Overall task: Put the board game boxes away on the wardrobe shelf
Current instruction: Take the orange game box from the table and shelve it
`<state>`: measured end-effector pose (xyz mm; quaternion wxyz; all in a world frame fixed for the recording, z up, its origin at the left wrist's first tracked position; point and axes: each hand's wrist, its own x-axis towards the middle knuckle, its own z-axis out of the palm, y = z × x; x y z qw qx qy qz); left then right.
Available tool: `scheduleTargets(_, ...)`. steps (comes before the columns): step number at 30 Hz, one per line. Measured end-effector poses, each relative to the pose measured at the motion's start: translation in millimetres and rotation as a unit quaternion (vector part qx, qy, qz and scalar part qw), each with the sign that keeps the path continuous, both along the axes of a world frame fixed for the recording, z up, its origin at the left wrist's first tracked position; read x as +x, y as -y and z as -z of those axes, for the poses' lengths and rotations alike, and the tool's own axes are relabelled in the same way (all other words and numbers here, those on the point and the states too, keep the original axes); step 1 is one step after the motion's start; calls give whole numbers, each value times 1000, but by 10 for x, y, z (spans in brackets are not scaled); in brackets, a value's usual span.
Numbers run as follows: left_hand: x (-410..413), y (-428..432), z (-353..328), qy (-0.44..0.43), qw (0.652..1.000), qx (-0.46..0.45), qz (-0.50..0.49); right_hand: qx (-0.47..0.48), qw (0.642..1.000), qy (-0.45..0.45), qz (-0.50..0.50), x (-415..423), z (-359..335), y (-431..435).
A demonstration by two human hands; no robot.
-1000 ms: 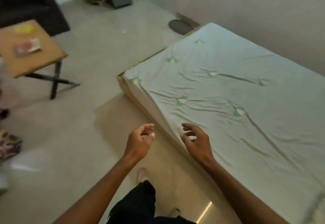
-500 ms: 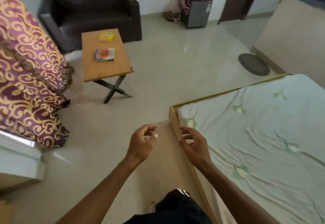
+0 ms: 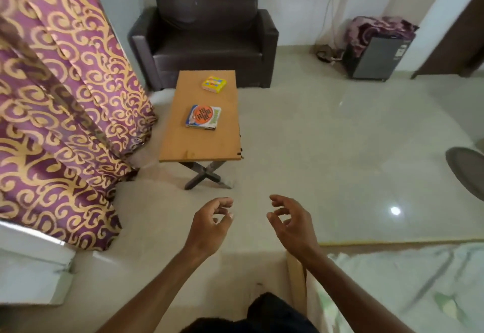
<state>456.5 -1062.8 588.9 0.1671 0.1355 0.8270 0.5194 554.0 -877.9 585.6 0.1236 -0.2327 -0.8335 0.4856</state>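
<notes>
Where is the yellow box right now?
In the head view, the yellow box lies on the far end of the small wooden table, just in front of the dark sofa, beyond the larger colourful box.

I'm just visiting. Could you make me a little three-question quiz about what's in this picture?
1. True or false: the left hand and the right hand both hold nothing.
2. Compared with the orange-circle box, the yellow box on the wooden table lies: A) nearer the sofa, B) nearer the person, C) on top of it.
3. Fill in: ___ boxes lie on the table.
Key: 1 true; 2 A; 3 two.
</notes>
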Motion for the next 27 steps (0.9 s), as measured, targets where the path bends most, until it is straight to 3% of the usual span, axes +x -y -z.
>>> scheduleTargets(8, -1888, -399, 47, 6, 995, 28, -97, 5, 998, 5, -58, -2183, 19, -654)
scheduleTargets(14, -3814, -562, 492, 15, 993, 13, -114, -17, 997, 17, -71, -4167, 468, -761)
scheduleTargets(23, -6538, -898, 1494, 45, 993, -110, -5, -71, 993, 92, -12, -6686, 1518, -736)
scheduleTargets(27, -7586, -1157, 2233, 45, 984, -163, 50, -75, 987, 144, -3, -7434, 2410, -728)
